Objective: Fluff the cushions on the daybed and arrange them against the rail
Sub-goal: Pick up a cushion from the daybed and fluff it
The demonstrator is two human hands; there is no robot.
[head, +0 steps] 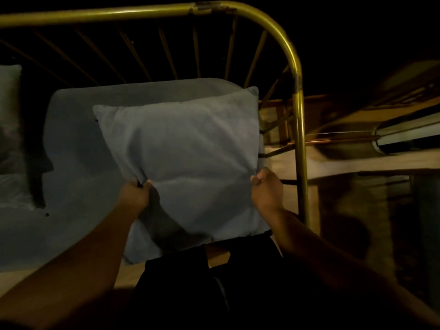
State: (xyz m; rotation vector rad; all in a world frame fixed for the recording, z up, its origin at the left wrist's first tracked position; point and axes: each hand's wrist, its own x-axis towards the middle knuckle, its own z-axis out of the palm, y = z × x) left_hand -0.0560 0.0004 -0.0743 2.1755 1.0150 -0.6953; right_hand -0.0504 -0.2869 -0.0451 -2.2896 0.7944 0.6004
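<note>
A grey-blue cushion (190,153) is held up in front of me over the daybed's right end. My left hand (134,195) grips its left edge and my right hand (266,186) grips its right edge, both fists closed on the fabric. Behind it runs the brass rail (142,13) with thin spokes, curving down into the right post (298,115). Another pale cushion (9,110) leans at the far left, cut off by the frame edge. The mattress (71,151) has a grey-blue cover.
A dark strip (38,167) lies on the mattress between the left cushion and the middle. Right of the post are a wooden floor (333,163) and blurred furniture (404,139). The room is dim. My dark-clothed legs (214,282) stand against the mattress edge.
</note>
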